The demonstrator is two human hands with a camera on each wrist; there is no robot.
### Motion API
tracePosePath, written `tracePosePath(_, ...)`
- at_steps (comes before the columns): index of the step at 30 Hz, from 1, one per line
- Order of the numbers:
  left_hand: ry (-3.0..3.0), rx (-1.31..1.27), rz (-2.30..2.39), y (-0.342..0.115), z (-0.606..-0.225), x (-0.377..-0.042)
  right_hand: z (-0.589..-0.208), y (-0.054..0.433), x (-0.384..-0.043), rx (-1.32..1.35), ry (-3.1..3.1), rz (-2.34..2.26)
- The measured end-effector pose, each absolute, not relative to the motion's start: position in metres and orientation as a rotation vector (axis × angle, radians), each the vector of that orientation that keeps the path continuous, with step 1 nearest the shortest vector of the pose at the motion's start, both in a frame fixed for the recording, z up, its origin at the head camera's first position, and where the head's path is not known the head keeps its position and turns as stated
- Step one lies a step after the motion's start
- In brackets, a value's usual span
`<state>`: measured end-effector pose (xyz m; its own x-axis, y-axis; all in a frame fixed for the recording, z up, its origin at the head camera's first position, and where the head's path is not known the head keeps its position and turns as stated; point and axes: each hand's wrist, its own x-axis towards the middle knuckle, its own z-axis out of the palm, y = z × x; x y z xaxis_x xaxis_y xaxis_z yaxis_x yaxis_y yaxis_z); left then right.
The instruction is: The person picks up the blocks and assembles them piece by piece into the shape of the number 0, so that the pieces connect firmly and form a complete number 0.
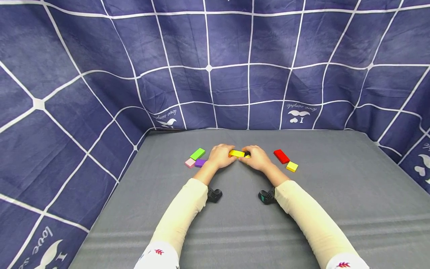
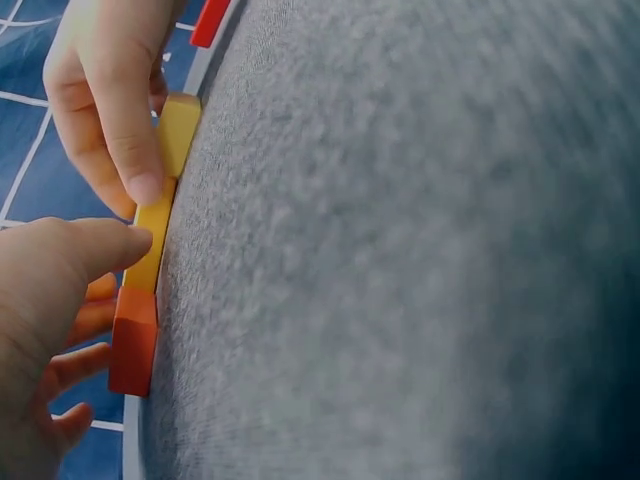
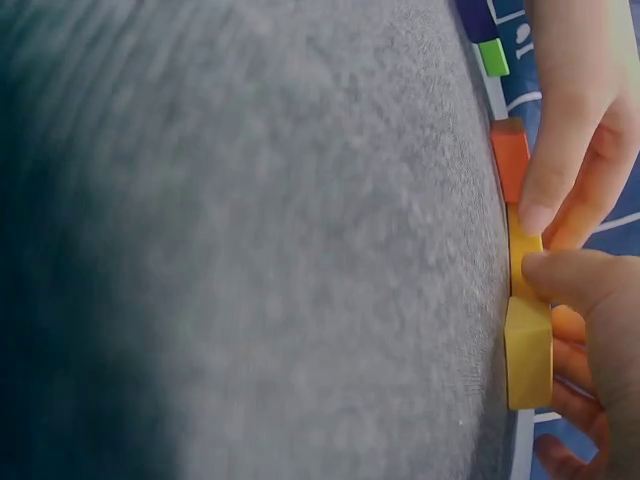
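Observation:
A bright yellow block [image 1: 237, 153] lies between both hands, with its long top face showing in the head view. My left hand [image 1: 220, 157] pinches it near its left end, thumb on the near side and fingers behind. From the other side my right hand [image 1: 258, 158] pinches the same block, its thumb close to the left thumb. An orange block [image 2: 133, 345] adjoins the yellow block's left end, and a paler yellow block [image 3: 529, 360] adjoins the right end. The three form a row on the grey surface. A small black thing [image 1: 247, 153] is partly hidden by the right hand.
Left of the hands lie a green block [image 1: 198, 154], a pink block [image 1: 190, 163] and a purple block [image 1: 200, 163]. To the right are a red block [image 1: 281, 156] and a small yellow block [image 1: 292, 166]. A blue gridded curtain [image 1: 231, 86] stands behind the grey table [image 1: 235, 231].

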<state>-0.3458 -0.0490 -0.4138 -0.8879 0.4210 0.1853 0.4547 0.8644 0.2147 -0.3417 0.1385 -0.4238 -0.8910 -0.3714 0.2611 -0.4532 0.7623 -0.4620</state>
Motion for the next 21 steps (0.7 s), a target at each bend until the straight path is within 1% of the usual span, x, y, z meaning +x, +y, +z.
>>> tracePosePath(14,-2.910,-0.660,-0.417,-0.0478,-0.4143,-0.3491,-0.4236,0.1373,-0.3457,0.640,-2.785,0.884)
tracePosePath(21,-2.892,-0.733,-0.479,-0.0492,-0.4112,-0.3509,-0.4216,0.1402,-0.3467,0.647,-2.764,0.919)
